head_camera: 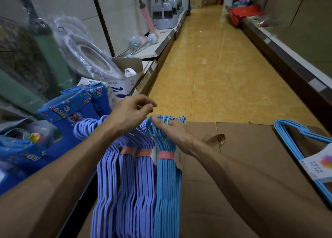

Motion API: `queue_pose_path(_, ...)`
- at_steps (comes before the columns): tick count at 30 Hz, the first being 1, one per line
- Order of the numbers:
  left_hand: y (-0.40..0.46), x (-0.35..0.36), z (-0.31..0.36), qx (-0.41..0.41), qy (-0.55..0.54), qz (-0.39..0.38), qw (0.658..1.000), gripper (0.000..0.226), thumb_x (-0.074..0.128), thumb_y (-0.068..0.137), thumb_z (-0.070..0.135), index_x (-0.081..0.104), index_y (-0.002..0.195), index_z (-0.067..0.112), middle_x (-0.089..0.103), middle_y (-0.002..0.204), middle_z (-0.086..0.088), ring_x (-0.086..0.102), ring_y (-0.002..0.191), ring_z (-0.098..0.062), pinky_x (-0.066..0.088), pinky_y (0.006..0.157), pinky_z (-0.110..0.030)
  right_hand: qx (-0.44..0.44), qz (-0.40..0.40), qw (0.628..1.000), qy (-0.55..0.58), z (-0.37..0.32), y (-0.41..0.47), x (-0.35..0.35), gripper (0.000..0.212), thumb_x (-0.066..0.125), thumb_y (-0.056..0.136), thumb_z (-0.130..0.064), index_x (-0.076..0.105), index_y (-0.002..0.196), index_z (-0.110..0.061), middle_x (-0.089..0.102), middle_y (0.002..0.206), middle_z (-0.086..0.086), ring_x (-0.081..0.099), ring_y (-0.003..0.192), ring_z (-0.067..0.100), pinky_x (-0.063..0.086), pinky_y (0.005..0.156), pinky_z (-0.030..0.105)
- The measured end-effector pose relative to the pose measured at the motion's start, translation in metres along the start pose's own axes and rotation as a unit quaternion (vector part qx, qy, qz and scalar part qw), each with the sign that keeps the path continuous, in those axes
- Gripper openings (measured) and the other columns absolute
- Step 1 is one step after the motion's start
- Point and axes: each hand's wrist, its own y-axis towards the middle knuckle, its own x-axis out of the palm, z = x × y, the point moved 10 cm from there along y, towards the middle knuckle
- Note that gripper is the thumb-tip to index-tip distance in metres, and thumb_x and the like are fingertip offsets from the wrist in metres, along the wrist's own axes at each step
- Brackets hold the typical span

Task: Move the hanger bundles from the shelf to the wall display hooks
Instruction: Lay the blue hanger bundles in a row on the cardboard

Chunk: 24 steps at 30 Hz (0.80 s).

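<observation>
Several purple hanger bundles (125, 184) with orange bands hang side by side below my hands, and a light blue hanger bundle (167, 184) hangs to their right. My right hand (172, 131) grips the hooks of the light blue bundle, thumb over the top. Just above the purple hooks, my left hand (131, 112) has its fingertips pinched together; what they pinch is too small to tell. One more light blue hanger bundle (298, 144) with a white label lies on a cardboard box (242, 157) at the right.
A low shelf (154, 49) on the left carries blue printed boots (71, 108), a white box (124, 85), a wrapped toilet seat and plungers. The yellow tiled aisle (215, 67) runs ahead. Another shelf edge (287, 58) lines the right side.
</observation>
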Motion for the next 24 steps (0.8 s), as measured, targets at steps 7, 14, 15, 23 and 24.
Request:
queue_pose_path(7, 0.001, 0.031, 0.007, 0.037, 0.107, -0.092, 0.989, 0.025, 0.053, 0.098, 0.038, 0.068, 0.115, 0.029, 0.066, 0.111, 0.012, 0.059, 0.104, -0.005, 0.050, 0.091, -0.032, -0.065, -0.039, 0.995, -0.061, 0.010, -0.031, -0.017, 0.024, 0.068, 0.088, -0.049, 0.067, 0.091, -0.025, 0.068, 0.085, -0.017, 0.063, 0.081, -0.004, 0.046, 0.068, 0.012)
queue_pose_path(14, 0.010, 0.040, 0.005, -0.003, 0.186, -0.082, 0.979, 0.038, 0.061, 0.087, 0.058, 0.066, 0.106, 0.026, 0.065, 0.099, 0.008, 0.060, 0.089, -0.009, 0.045, 0.072, -0.028, 0.138, -0.061, 0.979, -0.136, 0.108, -0.066, -0.024, 0.040, 0.065, 0.088, -0.055, 0.066, 0.089, -0.015, 0.070, 0.086, 0.002, 0.061, 0.065, 0.011, 0.048, 0.054, 0.023)
queue_pose_path(15, 0.010, 0.042, 0.004, -0.006, 0.198, -0.085, 0.977, 0.037, 0.062, 0.087, 0.057, 0.065, 0.106, 0.026, 0.066, 0.100, 0.006, 0.060, 0.089, -0.010, 0.044, 0.072, -0.029, 0.155, -0.102, 0.970, -0.155, 0.117, -0.075, -0.014, 0.038, 0.066, 0.089, -0.052, 0.067, 0.093, -0.014, 0.071, 0.092, 0.003, 0.064, 0.067, 0.011, 0.049, 0.054, 0.023)
queue_pose_path(23, 0.008, 0.042, -0.001, -0.008, 0.194, -0.097, 0.976, 0.030, 0.063, 0.090, 0.047, 0.061, 0.107, 0.023, 0.063, 0.104, 0.002, 0.061, 0.094, -0.016, 0.054, 0.083, -0.037, 0.143, -0.114, 0.968, -0.170, 0.121, -0.080, 0.017, 0.036, 0.069, 0.092, -0.032, 0.067, 0.112, -0.002, 0.072, 0.107, 0.016, 0.071, 0.082, 0.028, 0.062, 0.077, 0.040)
queue_pose_path(24, 0.008, 0.042, 0.000, -0.007, 0.199, -0.095, 0.975, 0.030, 0.063, 0.090, 0.047, 0.061, 0.107, 0.023, 0.063, 0.104, 0.002, 0.061, 0.093, -0.015, 0.053, 0.081, -0.035, 0.149, -0.114, 0.968, -0.169, 0.122, -0.081, 0.017, 0.036, 0.069, 0.092, -0.031, 0.066, 0.112, 0.000, 0.072, 0.107, 0.017, 0.069, 0.078, 0.025, 0.061, 0.075, 0.038)
